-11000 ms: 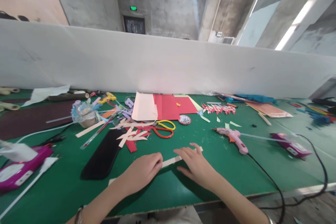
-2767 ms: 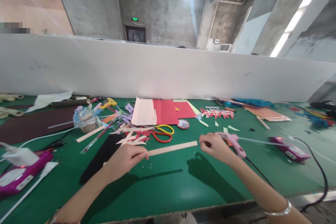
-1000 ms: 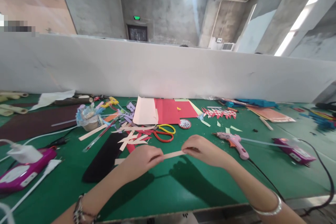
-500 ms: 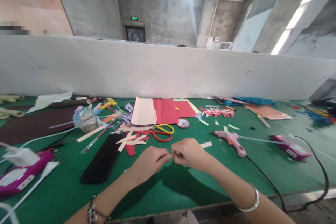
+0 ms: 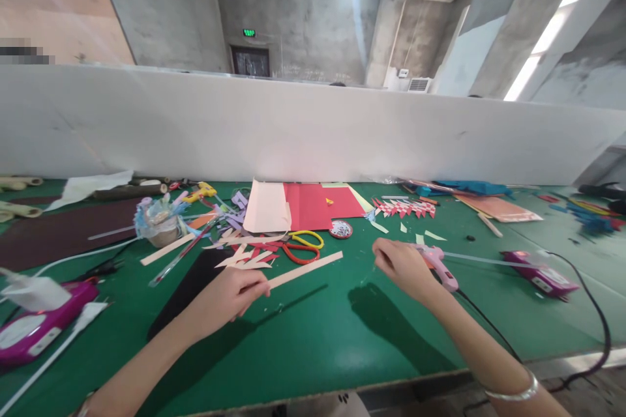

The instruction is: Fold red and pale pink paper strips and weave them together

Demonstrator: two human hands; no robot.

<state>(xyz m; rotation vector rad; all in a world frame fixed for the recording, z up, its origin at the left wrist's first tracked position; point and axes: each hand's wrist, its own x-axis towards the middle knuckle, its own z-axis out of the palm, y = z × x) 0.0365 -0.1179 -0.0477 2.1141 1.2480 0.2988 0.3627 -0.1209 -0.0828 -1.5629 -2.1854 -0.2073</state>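
Note:
A long pale paper strip (image 5: 307,270) is pinched in my left hand (image 5: 235,292), sticking out to the right above the green table. Its shadow falls on the tabletop below. My right hand (image 5: 403,268) hovers apart from the strip with its fingers curled together; whatever they may hold is hidden. Just beyond and to the right of it lies a pink glue gun (image 5: 444,273), partly covered by the hand. Scissors (image 5: 302,253) with red and yellow handles rest ahead of the strip. Pale and red paper strips (image 5: 247,257) are piled beyond my left hand.
Red paper (image 5: 308,208) and a pale sheet (image 5: 264,207) lie at the back, beside a small round tin (image 5: 341,229). A black phone-like slab (image 5: 188,287) is partly under my left arm. Purple power strips (image 5: 540,273) and cables flank both sides; a white partition (image 5: 313,130) stands behind.
My hands were together at the middle and have moved apart, left hand leftward, right hand rightward toward the glue gun. The pale strip now shows at full length from my left hand.

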